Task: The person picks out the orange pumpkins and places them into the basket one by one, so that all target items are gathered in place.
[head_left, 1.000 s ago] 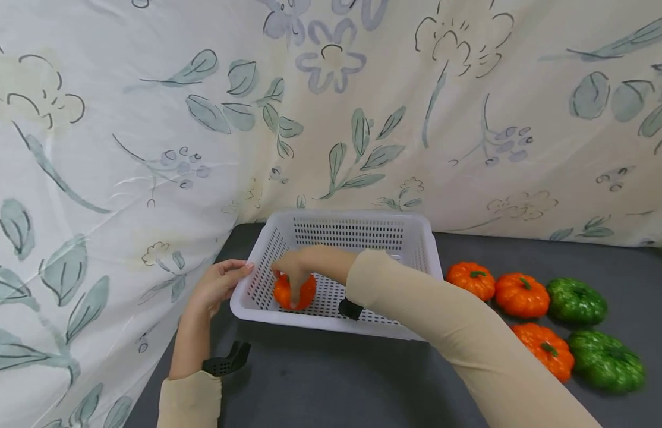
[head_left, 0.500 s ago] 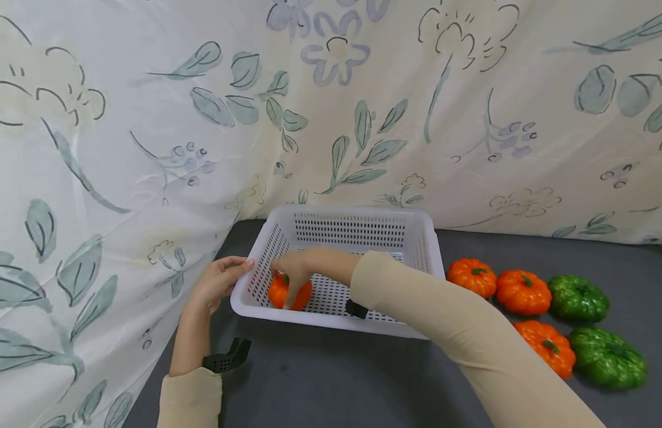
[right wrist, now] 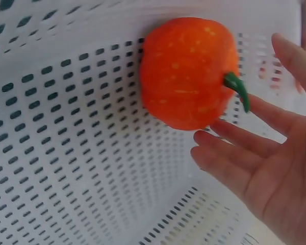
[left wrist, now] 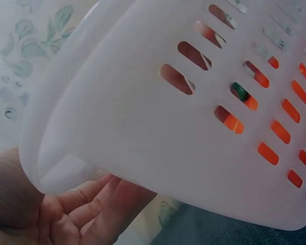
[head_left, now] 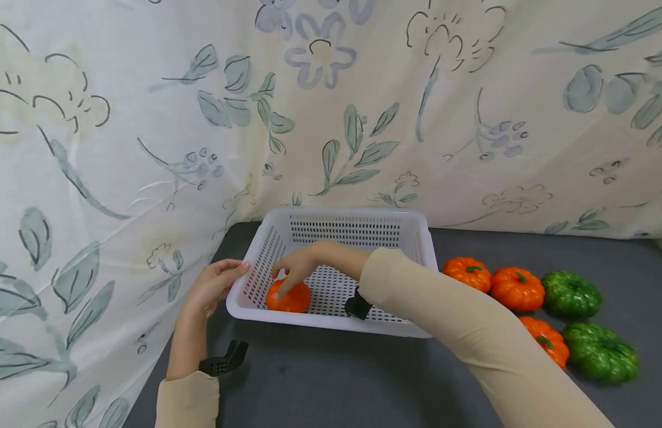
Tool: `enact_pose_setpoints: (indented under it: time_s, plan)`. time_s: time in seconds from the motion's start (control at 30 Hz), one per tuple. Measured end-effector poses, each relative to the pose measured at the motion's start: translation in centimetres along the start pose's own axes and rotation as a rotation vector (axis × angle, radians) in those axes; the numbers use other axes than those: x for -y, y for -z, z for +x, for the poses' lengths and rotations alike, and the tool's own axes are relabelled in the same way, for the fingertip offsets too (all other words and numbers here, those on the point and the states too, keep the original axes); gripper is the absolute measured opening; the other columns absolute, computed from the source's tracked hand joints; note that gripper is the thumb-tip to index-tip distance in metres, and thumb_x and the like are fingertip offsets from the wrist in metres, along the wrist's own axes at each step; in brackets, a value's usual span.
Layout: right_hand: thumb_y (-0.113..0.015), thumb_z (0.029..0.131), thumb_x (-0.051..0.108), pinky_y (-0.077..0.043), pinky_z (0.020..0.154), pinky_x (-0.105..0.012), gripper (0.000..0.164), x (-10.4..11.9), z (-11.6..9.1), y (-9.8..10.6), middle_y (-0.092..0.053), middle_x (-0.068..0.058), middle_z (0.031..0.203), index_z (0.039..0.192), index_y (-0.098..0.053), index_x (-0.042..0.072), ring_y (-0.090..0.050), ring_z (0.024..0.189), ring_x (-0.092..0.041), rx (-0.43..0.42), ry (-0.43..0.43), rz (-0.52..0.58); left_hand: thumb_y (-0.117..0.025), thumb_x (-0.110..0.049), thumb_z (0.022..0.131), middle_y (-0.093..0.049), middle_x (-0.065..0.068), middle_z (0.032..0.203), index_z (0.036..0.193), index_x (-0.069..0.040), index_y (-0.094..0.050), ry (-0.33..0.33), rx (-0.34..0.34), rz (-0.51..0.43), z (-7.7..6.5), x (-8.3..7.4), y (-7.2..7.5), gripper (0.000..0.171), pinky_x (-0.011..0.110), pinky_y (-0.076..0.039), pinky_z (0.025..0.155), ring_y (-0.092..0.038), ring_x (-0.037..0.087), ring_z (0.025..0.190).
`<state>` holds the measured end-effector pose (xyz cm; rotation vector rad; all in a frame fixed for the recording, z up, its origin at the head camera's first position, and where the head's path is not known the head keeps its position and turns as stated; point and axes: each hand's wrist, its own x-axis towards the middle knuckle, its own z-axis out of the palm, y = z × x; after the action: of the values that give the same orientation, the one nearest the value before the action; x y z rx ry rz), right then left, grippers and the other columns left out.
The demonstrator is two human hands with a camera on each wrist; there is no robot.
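Observation:
A small orange pumpkin [head_left: 292,300] with a green stem sits at the left end of the white slotted plastic basket [head_left: 331,324]. My right hand [head_left: 299,266] is over it. In the right wrist view the fingers of my right hand [right wrist: 270,163] are spread and straight beside the pumpkin [right wrist: 187,76], fingertips near its side, thumb apart from it. My left hand [head_left: 216,288] holds the basket's left rim. In the left wrist view, part of my left hand [left wrist: 104,209] is hidden behind the basket wall [left wrist: 122,122], and orange shows through the slots.
Right of the basket on the dark table [head_left: 320,380] lie orange pumpkins [head_left: 518,289] and green pumpkins [head_left: 601,352]. My right sleeve [head_left: 448,309] covers part of that group. A flowered cloth [head_left: 331,119] hangs behind and along the left.
My right hand has loosened from the orange pumpkin and lifted slightly, uncovering more of it. The pumpkin has shifted a little left. My left hand stays on the rim.

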<state>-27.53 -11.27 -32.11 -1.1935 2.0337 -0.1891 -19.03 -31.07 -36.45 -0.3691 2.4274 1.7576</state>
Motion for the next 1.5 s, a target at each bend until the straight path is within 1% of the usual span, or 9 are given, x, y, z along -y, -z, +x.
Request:
enact_pose_setpoints:
  time_s: [0.07, 0.17, 0.3, 0.47, 0.6, 0.77, 1.1, 1.33, 1.5]
  plan:
    - [-0.056, 0.089, 0.04, -0.04, 0.099, -0.034, 0.06, -0.1, -0.6, 0.3, -0.037, -0.013, 0.142, 0.138, -0.038, 0.01, -0.039, 0.125, -0.023, 0.002, 0.001, 0.023, -0.062, -0.038, 0.087, -0.063, 0.001, 0.093, 0.122, 0.005, -0.048, 0.003, 0.0, -0.003, 0.0, 0.0, 0.0, 0.057, 0.029, -0.055, 0.07, -0.063, 0.01, 0.077]
    - [-0.057, 0.089, 0.042, -0.043, 0.095, -0.033, 0.057, 0.1, -1.7, 0.8, -0.042, -0.011, 0.138, 0.135, -0.042, 0.012, -0.042, 0.121, -0.021, -0.035, -0.011, 0.026, -0.062, -0.038, 0.087, -0.063, 0.001, 0.091, 0.122, 0.005, -0.047, 0.001, 0.0, 0.004, -0.1, 0.0, 0.0, 0.058, 0.03, -0.055, 0.07, -0.063, 0.01, 0.076]
    - [-0.058, 0.087, 0.045, -0.046, 0.089, -0.03, 0.05, 0.3, -3.7, 1.3, -0.052, -0.006, 0.128, 0.126, -0.051, 0.014, -0.049, 0.112, -0.017, -0.121, -0.031, -0.046, -0.062, -0.038, 0.087, -0.063, 0.0, 0.09, 0.122, 0.006, -0.047, 0.001, -0.004, 0.006, -0.1, -0.1, 0.0, 0.058, 0.029, -0.055, 0.07, -0.063, 0.01, 0.076]
    - [-0.057, 0.086, 0.05, -0.046, 0.084, -0.029, 0.046, 0.1, -6.6, 1.4, -0.058, -0.002, 0.114, 0.115, -0.056, 0.014, -0.054, 0.102, -0.015, -0.165, -0.156, -0.204, -0.062, -0.038, 0.087, -0.064, 0.0, 0.09, 0.122, 0.005, -0.048, 0.014, -0.006, 0.0, 0.0, -0.1, -0.1, 0.057, 0.029, -0.055, 0.071, -0.064, 0.01, 0.077]
    - [-0.056, 0.086, 0.052, -0.046, 0.081, -0.031, 0.044, -0.5, -8.6, 0.9, -0.06, 0.0, 0.108, 0.111, -0.056, 0.016, -0.054, 0.098, -0.015, -0.152, -0.221, -0.238, -0.062, -0.038, 0.087, -0.064, 0.001, 0.092, 0.124, 0.005, -0.046, 0.019, -0.007, 0.0, 0.0, 0.0, -0.1, 0.058, 0.031, -0.055, 0.072, -0.064, 0.011, 0.077]
    - [-0.058, 0.085, 0.05, -0.047, 0.079, -0.032, 0.046, -1.5, -11.3, -0.1, -0.06, -0.002, 0.108, 0.114, -0.054, 0.015, -0.054, 0.094, -0.016, -0.188, -0.203, -0.162, -0.062, -0.037, 0.087, -0.064, 0.002, 0.093, 0.124, 0.006, -0.046, 0.011, 0.014, -0.025, 0.0, 0.1, -0.2, 0.059, 0.032, -0.055, 0.072, -0.065, 0.012, 0.078]
    - [-0.061, 0.085, 0.045, -0.051, 0.08, -0.035, 0.048, -3.7, -17.1, -2.5, -0.057, -0.009, 0.118, 0.122, -0.053, 0.015, -0.056, 0.101, -0.024, -0.352, -0.138, 0.016, -0.06, -0.037, 0.089, -0.063, 0.002, 0.094, 0.125, 0.007, -0.045, -0.016, 0.031, -0.019, 0.0, 0.2, -0.1, 0.059, 0.033, -0.055, 0.073, -0.064, 0.012, 0.079]
    - [-0.06, 0.086, 0.042, -0.048, 0.086, -0.042, 0.047, -5.1, -20.4, -4.2, -0.055, -0.006, 0.121, 0.122, -0.053, 0.012, -0.052, 0.108, -0.028, -0.428, -0.107, 0.048, -0.06, -0.039, 0.088, -0.063, 0.002, 0.096, 0.126, 0.007, -0.044, -0.015, 0.025, -0.011, -0.1, 0.1, -0.1, 0.061, 0.033, -0.055, 0.074, -0.063, 0.012, 0.08]
    - [-0.06, 0.086, 0.045, -0.05, 0.083, -0.042, 0.046, -5.9, -23.0, -5.6, -0.057, -0.005, 0.12, 0.119, -0.054, 0.013, -0.052, 0.107, -0.028, -0.47, -0.127, 0.076, -0.059, -0.038, 0.089, -0.062, 0.001, 0.096, 0.126, 0.006, -0.043, -0.015, 0.032, -0.018, -0.2, 0.0, 0.0, 0.06, 0.033, -0.055, 0.074, -0.064, 0.012, 0.08]
